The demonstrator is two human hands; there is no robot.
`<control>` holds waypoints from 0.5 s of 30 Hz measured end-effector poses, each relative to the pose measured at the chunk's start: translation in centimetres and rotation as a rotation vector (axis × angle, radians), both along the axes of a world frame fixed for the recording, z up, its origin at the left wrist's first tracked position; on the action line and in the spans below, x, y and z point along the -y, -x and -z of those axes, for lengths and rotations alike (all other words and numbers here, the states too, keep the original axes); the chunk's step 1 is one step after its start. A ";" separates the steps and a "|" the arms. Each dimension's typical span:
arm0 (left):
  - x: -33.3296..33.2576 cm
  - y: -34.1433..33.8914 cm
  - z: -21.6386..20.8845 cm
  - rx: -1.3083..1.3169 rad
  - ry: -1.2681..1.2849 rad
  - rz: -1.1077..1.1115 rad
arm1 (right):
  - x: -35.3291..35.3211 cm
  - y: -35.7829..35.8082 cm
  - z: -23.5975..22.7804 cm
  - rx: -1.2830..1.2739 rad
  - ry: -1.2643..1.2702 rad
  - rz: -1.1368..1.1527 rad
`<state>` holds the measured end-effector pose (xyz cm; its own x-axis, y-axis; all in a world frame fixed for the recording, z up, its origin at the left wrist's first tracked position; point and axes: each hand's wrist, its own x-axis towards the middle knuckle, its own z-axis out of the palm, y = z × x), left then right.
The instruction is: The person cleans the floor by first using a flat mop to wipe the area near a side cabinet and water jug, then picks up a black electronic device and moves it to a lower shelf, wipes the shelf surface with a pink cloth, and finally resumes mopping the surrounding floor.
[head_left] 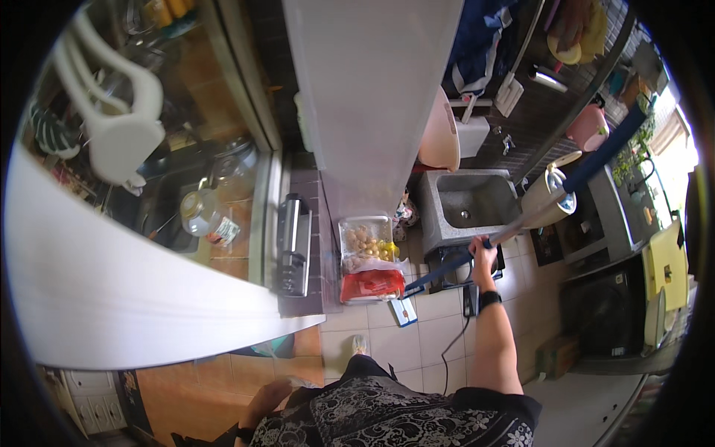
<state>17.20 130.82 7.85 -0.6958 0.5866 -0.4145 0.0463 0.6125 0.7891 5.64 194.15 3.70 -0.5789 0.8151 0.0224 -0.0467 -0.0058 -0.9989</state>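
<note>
Right hand (483, 262) clamped round blue-and-silver pole (530, 216), long axis rising lower left to upper right. Left hand (272, 393): grip can't be told.

The right hand (482, 261) is gripping a long blue-and-silver pole (530, 215) that is slanting past a grey sink (430, 195).

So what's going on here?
A person's right hand grips a long pole with blue sections, slanting down to the left. Near its lower end, a flat blue-and-white pad sits on the pale tiles. The left hand is low at the person's side, too blurred to tell if it holds anything. A grey sink stands ahead, and a red packet lies left of the pad.
</note>
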 end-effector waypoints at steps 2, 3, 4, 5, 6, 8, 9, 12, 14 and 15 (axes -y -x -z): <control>1.7 -0.9 1.6 0.034 0.030 -0.131 | 3.8 -2.3 -2.2 -0.017 -0.046 0.012; 2.5 -0.9 1.9 -0.048 0.028 -0.065 | 5.6 -3.4 -3.1 -0.034 -0.006 0.058; 2.9 -1.3 1.9 0.039 0.015 -0.154 | 6.8 -4.3 -3.6 -0.051 0.016 0.086; 3.9 -1.7 2.3 0.007 -0.002 -0.155 | 9.0 -5.1 -5.1 -0.009 -0.034 0.120; 4.7 -1.9 2.7 -0.028 -0.026 -0.151 | 10.0 -6.4 -5.7 -0.074 -0.048 0.122; 6.0 -2.2 1.7 0.041 -0.045 -0.190 | 14.3 -8.3 -8.9 -0.069 -0.086 0.119; 6.7 -2.2 1.3 0.089 -0.022 -0.199 | 17.1 -9.1 -11.1 -0.035 -0.137 0.151; 9.8 -2.8 2.5 0.061 -0.045 -0.243 | 22.6 -12.1 -13.0 -0.123 -0.250 0.070; 12.1 -3.2 2.8 0.079 -0.052 -0.224 | 27.7 -13.5 -14.2 -0.147 -0.362 0.047; 13.1 -3.6 2.5 0.107 -0.075 -0.267 | 29.7 -14.0 -14.4 -0.153 -0.345 0.040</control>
<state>20.78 117.71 5.35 -0.7846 0.4204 -0.4557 -0.1943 0.5312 0.8246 19.62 164.43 18.13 -0.5154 0.7663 0.3836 -0.1893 0.3348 -0.9231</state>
